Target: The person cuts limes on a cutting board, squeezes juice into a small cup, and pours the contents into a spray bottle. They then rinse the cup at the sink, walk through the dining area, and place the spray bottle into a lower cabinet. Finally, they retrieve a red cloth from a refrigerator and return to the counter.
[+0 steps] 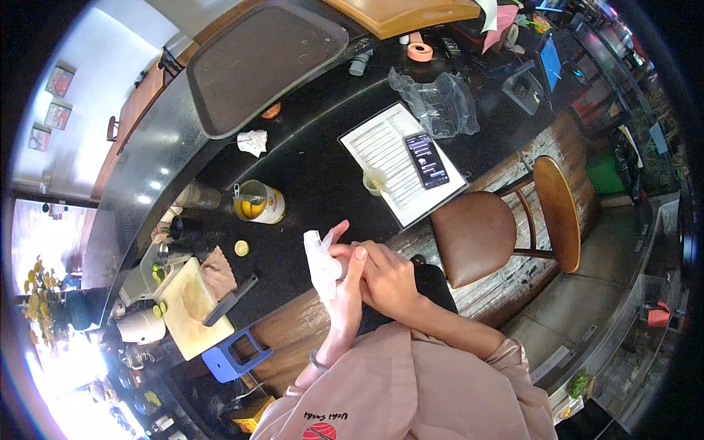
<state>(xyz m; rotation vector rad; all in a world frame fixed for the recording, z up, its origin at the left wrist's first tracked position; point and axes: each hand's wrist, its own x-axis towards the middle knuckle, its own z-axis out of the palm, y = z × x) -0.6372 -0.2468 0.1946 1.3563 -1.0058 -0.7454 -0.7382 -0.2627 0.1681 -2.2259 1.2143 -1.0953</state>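
A crumpled white tissue or thin sheet (318, 263) lies across the palm and fingers of my left hand (347, 291), which holds it with the thumb raised. My right hand (388, 278) presses against the left hand's fingers, its own fingers curled; whether it grips part of the sheet is hidden. Both hands are in front of my chest, near the edge of the black counter (308, 181). Beyond them stands an opened tin can (270, 204) with yellow fruit pieces inside. A cut citrus half (241, 248) rests on the counter to the left.
A knife (234, 300) and brown cloth (217, 273) lie on a cutting board (190, 322). Ahead right, a phone (427, 161) and small cup (375, 181) sit on a printed sheet (385, 148). A chair (476, 236) stands right; a blue stool (231, 360), left. Above is a tray (264, 60).
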